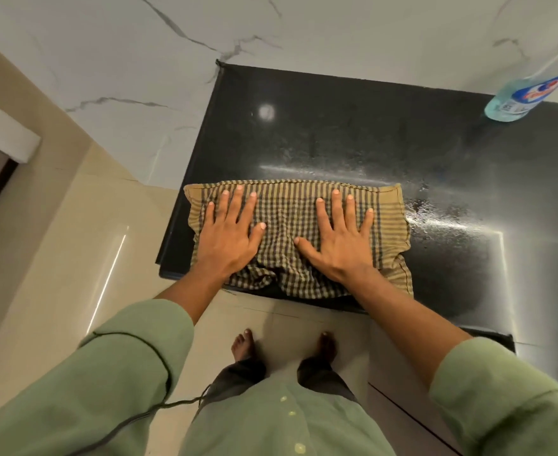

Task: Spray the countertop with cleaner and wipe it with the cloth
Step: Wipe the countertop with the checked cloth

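A tan and dark checked cloth [287,205] lies spread on the near left part of the black countertop [353,133]. My left hand [230,232] presses flat on the cloth's left half, fingers straight and spread. My right hand [340,238] lies flat on its right half in the same way. The cloth's near edge is bunched and hangs slightly over the counter's front edge. A clear blue cleaner bottle [530,93] with a blue and red label stands at the far right of the counter. Wet streaks and droplets shine on the counter to the right of the cloth.
White marble-patterned wall tiles [139,60] rise behind and to the left of the counter. Beige floor tiles [57,241] lie to the left and below. My bare feet [244,345] stand just in front of the counter edge. A dark cable [159,360] crosses my left sleeve.
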The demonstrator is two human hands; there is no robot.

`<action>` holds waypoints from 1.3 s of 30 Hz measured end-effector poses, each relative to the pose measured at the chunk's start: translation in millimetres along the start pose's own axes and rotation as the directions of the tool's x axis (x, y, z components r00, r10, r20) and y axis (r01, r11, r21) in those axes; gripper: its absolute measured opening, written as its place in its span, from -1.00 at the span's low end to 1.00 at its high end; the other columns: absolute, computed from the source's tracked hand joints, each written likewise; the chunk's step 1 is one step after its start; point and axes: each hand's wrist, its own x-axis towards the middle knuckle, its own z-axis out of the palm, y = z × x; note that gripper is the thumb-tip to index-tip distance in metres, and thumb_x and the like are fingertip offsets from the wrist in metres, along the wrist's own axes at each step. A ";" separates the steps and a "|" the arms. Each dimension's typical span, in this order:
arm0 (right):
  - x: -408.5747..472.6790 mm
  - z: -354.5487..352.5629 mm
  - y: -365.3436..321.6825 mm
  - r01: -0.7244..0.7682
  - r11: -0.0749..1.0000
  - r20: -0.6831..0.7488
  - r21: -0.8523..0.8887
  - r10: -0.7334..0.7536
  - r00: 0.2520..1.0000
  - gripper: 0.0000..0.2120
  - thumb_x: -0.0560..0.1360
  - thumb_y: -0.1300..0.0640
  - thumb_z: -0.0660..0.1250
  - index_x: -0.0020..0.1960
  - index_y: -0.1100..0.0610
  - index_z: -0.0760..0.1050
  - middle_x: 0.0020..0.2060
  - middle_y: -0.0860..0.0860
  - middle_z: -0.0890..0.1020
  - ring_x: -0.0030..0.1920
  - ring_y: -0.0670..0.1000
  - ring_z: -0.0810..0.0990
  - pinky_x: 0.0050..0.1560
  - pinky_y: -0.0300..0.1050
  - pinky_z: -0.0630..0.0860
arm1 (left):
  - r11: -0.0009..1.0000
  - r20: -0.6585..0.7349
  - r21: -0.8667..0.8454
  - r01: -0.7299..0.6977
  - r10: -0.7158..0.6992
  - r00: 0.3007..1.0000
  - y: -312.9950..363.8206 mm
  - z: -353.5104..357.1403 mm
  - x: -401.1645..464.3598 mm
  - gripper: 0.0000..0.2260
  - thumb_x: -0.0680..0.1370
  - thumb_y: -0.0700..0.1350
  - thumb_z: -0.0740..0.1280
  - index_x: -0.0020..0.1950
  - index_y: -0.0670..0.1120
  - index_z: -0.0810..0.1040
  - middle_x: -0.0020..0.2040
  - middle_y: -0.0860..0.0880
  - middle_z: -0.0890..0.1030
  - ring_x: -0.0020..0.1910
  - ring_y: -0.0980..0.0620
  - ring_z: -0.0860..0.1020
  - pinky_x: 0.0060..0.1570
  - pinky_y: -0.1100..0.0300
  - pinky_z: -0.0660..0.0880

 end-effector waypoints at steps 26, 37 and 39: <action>-40.8 7.7 34.6 -0.036 0.999 -0.084 0.036 0.039 0.996 -0.31 0.62 -0.37 -0.16 0.66 -0.12 -0.15 0.66 -0.04 -0.17 0.65 0.03 -0.21 0.61 0.20 -0.23 | 0.993 -0.059 0.050 -0.106 0.109 0.992 88.8 16.3 -8.6 -0.25 0.61 0.29 -0.16 0.67 -0.13 0.11 0.66 -0.31 0.04 0.63 -0.36 0.03 0.56 -0.32 -0.01; -77.0 0.9 133.1 -0.218 0.975 -0.093 0.050 0.222 0.971 -0.31 0.61 -0.42 -0.18 0.65 -0.17 -0.20 0.66 -0.06 -0.18 0.64 0.03 -0.24 0.61 0.19 -0.24 | 0.989 -0.046 -0.009 -0.145 0.144 0.988 156.2 24.4 4.8 -0.22 0.60 0.42 -0.25 0.69 -0.03 -0.16 0.67 -0.22 -0.24 0.65 -0.21 -0.23 0.60 -0.22 -0.19; -82.1 -0.4 146.9 -0.213 0.975 -0.090 0.063 0.218 0.972 -0.30 0.61 -0.42 -0.17 0.65 -0.17 -0.20 0.65 -0.06 -0.19 0.64 0.03 -0.26 0.60 0.19 -0.26 | 0.988 -0.041 -0.022 -0.155 0.154 0.987 157.2 23.5 3.4 -0.23 0.59 0.44 -0.27 0.69 0.03 -0.20 0.66 -0.21 -0.29 0.64 -0.19 -0.29 0.60 -0.21 -0.24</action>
